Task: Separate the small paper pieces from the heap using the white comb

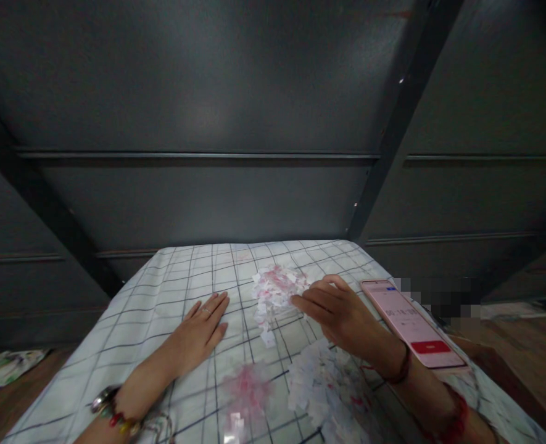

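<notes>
In the head camera's view, a checked cloth (161, 290) covers a counter. The left hand (201, 333) lies flat, fingers straight and holding nothing. The right hand (342, 314) has curled fingers at the right edge of a far pile of small white and pink scraps (277, 287); whether they grip one, I cannot tell. A nearer scrap pile (321, 382) lies below, left of a phone (409, 324).

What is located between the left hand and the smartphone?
From the left hand to the smartphone, the head view shows checked tablecloth, the lower part of the far scrap pile, then the right hand.
</notes>
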